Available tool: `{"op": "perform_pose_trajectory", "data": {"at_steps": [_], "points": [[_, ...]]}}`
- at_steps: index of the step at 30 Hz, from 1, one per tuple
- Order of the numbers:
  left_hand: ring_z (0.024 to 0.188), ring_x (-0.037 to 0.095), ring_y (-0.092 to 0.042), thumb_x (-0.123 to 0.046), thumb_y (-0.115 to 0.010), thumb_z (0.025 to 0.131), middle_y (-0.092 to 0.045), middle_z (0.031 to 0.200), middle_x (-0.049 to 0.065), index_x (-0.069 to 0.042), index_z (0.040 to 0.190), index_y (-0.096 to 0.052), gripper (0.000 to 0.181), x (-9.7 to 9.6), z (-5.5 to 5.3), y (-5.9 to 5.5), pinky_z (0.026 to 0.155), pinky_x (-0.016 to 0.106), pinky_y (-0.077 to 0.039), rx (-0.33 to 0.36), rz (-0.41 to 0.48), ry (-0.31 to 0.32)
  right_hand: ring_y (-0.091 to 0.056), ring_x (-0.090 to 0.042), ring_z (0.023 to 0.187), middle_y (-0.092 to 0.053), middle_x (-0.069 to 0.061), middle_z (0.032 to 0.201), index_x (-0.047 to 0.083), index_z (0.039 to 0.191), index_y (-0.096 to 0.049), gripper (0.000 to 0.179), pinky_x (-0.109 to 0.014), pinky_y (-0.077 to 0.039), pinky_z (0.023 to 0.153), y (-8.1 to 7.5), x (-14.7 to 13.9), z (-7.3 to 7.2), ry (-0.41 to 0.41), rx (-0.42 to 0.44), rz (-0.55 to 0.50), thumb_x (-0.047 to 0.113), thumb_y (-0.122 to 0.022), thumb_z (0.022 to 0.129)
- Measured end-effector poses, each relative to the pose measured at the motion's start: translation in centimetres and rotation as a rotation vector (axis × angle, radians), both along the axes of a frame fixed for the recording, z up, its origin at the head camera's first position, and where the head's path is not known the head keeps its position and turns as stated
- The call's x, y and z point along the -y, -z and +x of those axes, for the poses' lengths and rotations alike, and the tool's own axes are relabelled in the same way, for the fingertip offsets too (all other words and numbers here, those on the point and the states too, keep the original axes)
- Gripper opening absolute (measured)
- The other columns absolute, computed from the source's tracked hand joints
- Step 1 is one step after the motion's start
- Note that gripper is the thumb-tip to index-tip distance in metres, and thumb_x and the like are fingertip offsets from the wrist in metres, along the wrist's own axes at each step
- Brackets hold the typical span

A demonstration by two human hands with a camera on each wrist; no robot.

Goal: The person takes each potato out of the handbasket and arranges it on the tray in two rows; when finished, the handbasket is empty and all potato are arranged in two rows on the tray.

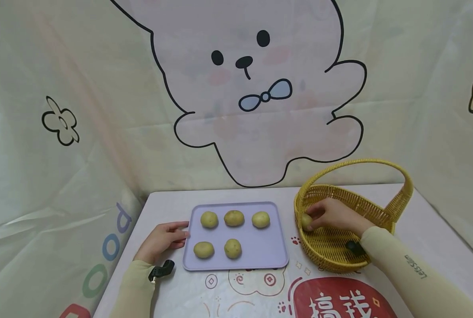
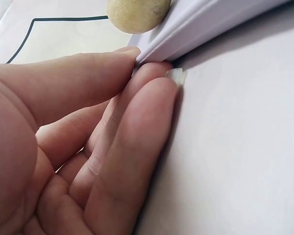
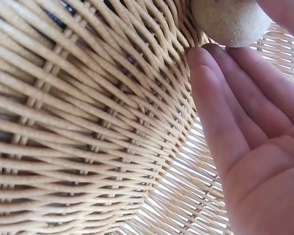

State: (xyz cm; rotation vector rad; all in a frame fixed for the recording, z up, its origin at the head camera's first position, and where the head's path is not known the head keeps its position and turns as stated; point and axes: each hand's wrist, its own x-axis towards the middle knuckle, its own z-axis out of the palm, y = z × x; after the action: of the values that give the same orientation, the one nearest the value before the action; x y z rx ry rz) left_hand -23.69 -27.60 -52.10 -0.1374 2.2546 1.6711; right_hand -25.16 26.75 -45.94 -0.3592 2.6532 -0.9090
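Inside the yellow wicker basket (image 1: 331,260), my right hand (image 1: 335,216) grips a potato (image 1: 306,221) by the left wall. In the right wrist view the potato (image 3: 231,22) sits between thumb and fingers, against the woven side. My left hand (image 1: 162,240) pinches the left rim of a lilac tray (image 1: 256,260). The left wrist view has the thumb on the tray's edge (image 2: 179,36) and fingertips against its side. Several potatoes lie on the tray in two rows, three at the back, among them one potato (image 1: 261,219) at the back right.
The basket's tall arched handle (image 1: 359,161) rises over the right forearm. A white printed cover (image 1: 204,291) lies on the table, with a red patch (image 1: 339,296) in front of the basket. Behind stands a fabric backdrop (image 1: 252,145) with a cartoon bear.
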Motion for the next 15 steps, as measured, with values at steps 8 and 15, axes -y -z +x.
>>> {"op": "perform_pose_trajectory", "data": {"at_steps": [8,15], "points": [[0.082,0.007,-0.071,-0.014,-0.079,0.099,-0.077,0.108,0.005,0.002,0.149,-0.062,0.055,-0.2,-0.1,0.2,0.075,0.02,-0.063,0.002,0.004,0.0,-0.075,-0.016,0.103,-0.082,-0.001,0.109,0.009,0.12,-0.082,0.046,-0.045,-0.061,0.096,-0.3,0.0,0.1,-0.015,-0.015,0.005,0.033,-0.094,0.084],[0.084,0.008,-0.071,-0.016,-0.079,0.099,-0.076,0.106,0.005,-0.001,0.149,-0.063,0.055,0.1,0.0,-0.1,0.076,0.02,-0.063,0.007,-0.022,-0.007,-0.074,-0.019,0.103,-0.082,-0.004,0.111,0.007,0.124,-0.081,0.045,-0.042,-0.062,0.091,-1.8,-0.5,0.6,0.01,-0.056,0.026,0.027,-0.092,0.085]]}}
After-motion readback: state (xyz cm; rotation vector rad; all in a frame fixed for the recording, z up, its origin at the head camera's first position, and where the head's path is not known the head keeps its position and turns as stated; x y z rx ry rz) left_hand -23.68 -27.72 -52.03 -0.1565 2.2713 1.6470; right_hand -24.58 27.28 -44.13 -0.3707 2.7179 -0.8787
